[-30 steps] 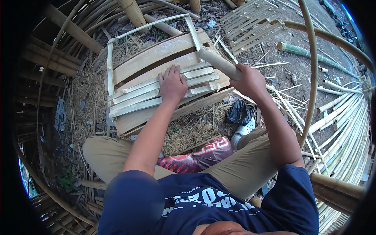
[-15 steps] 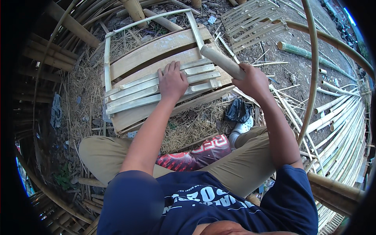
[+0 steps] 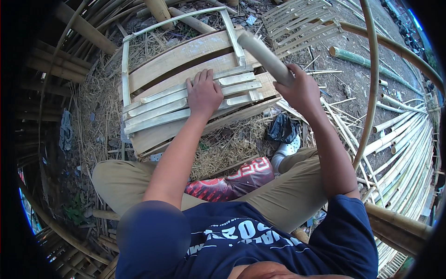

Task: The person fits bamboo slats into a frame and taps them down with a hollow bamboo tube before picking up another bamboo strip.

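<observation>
slats [image 3: 158,107]: several pale split strips, side by side under the left fingers, running out past them on both sides and slanting up toward the right.
left hand [image 3: 204,95]: palm down on the slats, fingers stretched out across them and pointing away from the body, not clenched around anything.
right hand [image 3: 299,90]: fingers clenched around the near end of a rod, to the right of the slats.
rod [image 3: 265,56]: thick, round and pale, reaching from the right fingers away and leftward; its far end is blurred, and whether it touches anything cannot be told.
frame [image 3: 125,74]: thin pale strips, one side left of the left fingers, one crossing beyond the fingertips, one between them and the rod.
planks [image 3: 160,69]: broad wooden boards beneath the slats, showing beyond the left fingertips with a dark gap between them.
bag [image 3: 282,129]: black crumpled plastic, nearer the body than the right fingers, just beside a white shoe [image 3: 291,145].
panel [image 3: 302,28]: slatted, beyond the right fingers.
poles [image 3: 409,149]: long bamboo, piled well to the right of the right fingers.
straw [image 3: 223,151]: dry, scattered on the body side of the left fingers.
</observation>
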`<state>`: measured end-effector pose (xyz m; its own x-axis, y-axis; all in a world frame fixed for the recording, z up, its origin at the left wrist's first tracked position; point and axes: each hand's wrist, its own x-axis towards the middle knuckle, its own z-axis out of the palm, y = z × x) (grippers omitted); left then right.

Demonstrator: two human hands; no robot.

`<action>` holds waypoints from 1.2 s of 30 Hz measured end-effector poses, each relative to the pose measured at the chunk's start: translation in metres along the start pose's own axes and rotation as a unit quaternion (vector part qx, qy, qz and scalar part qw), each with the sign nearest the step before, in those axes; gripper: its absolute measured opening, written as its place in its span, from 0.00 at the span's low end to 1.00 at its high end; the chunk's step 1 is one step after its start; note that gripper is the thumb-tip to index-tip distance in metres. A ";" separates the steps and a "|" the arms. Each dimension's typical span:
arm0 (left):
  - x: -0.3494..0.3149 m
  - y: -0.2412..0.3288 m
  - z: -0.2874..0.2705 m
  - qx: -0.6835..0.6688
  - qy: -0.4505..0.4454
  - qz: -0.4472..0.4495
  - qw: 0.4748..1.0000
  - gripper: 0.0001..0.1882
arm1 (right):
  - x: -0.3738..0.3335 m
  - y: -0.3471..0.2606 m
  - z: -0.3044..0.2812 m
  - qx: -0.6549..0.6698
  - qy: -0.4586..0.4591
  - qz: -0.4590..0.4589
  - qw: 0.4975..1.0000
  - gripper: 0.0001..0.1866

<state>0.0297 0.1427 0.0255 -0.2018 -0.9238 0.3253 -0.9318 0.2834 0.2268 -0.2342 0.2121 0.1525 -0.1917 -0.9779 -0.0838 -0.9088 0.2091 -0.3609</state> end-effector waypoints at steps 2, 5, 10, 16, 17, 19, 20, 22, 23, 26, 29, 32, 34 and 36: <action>0.001 0.002 -0.001 -0.001 0.000 -0.001 1.000 0.26 | -0.004 -0.008 0.004 0.148 0.171 -0.025 0.974 0.28; 0.000 0.003 0.003 -0.003 0.009 0.004 1.000 0.26 | 0.001 0.001 0.010 -0.003 0.098 -0.041 0.994 0.23; -0.001 0.000 0.002 0.010 0.013 0.008 1.000 0.26 | -0.001 -0.003 0.002 -0.016 0.046 -0.022 0.999 0.22; 0.000 0.003 0.002 0.004 0.010 -0.001 1.000 0.26 | 0.002 0.012 0.014 -0.036 -0.020 -0.008 0.999 0.29; 0.000 0.003 0.002 0.004 0.010 -0.002 1.000 0.26 | 0.001 0.010 0.013 -0.033 -0.021 0.000 0.999 0.29; 0.000 0.002 0.002 0.002 0.007 0.000 1.000 0.26 | -0.001 0.007 0.010 -0.031 -0.023 0.007 0.999 0.29; 0.000 0.002 0.001 0.002 0.007 -0.001 1.000 0.26 | -0.002 0.006 0.009 -0.022 -0.024 0.015 0.999 0.29; 0.000 0.003 0.001 0.005 0.009 0.001 1.000 0.26 | -0.003 0.008 0.009 -0.014 -0.024 0.024 0.999 0.30; 0.001 0.004 0.001 0.003 0.009 0.002 1.000 0.26 | -0.003 0.013 0.013 -0.014 -0.020 0.020 1.000 0.29; 0.000 0.003 0.002 0.003 0.012 0.001 1.000 0.25 | -0.004 0.012 0.014 0.058 0.061 -0.006 0.996 0.26; -0.003 0.000 0.001 0.014 0.011 -0.004 1.000 0.26 | -0.006 -0.008 0.002 0.081 0.118 -0.006 0.990 0.23; 0.004 0.003 0.003 0.000 0.003 0.009 1.000 0.26 | -0.006 0.001 0.018 -0.004 0.035 -0.013 0.999 0.23; -0.001 0.001 0.006 0.019 0.020 -0.001 1.000 0.26 | -0.007 -0.002 0.015 -0.010 0.009 0.020 1.000 0.28; -0.002 -0.002 0.006 0.018 0.016 0.000 1.000 0.26 | -0.012 -0.006 0.012 -0.004 0.001 0.019 1.000 0.29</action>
<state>0.0301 0.1427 0.0188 -0.1924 -0.9153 0.3539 -0.9423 0.2729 0.1936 -0.2224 0.2224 0.1447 -0.2271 -0.9692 -0.0950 -0.9035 0.2460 -0.3508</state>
